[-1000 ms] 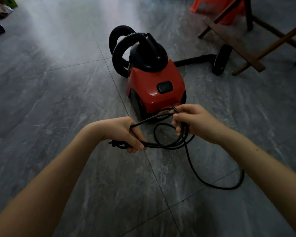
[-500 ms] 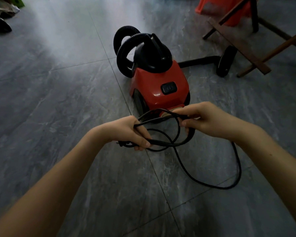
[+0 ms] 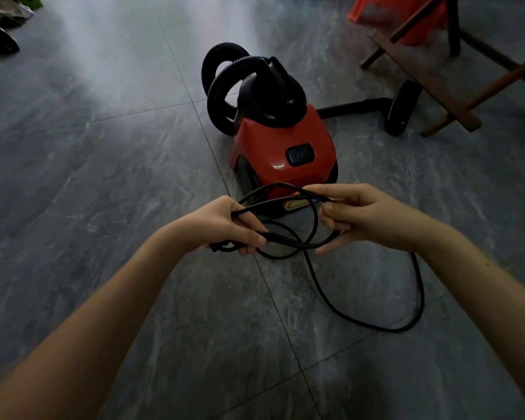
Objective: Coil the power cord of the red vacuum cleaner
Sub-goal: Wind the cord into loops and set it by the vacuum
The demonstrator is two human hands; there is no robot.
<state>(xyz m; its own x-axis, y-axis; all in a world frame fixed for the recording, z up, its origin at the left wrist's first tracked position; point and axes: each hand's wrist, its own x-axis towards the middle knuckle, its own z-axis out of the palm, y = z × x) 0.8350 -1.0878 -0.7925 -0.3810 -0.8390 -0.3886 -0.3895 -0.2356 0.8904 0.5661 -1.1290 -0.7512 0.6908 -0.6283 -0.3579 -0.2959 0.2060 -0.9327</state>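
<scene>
Head view: thin black rubber power cord (image 3: 421, 298) looped near boxy red vacuum cleaner (image 3: 273, 147)
Left hand (image 3: 225, 225) grips gathered loops; right hand (image 3: 367, 216) pinches next loop; keep loops equal

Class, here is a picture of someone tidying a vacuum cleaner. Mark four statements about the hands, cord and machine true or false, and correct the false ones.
1. The left hand and right hand both grip the power cord. True.
2. The red vacuum cleaner lies tipped on its side. False: it stands upright on the floor.
3. Some cord trails loose on the floor. True.
4. The hose is stretched out straight. False: it curls in loops.
</scene>
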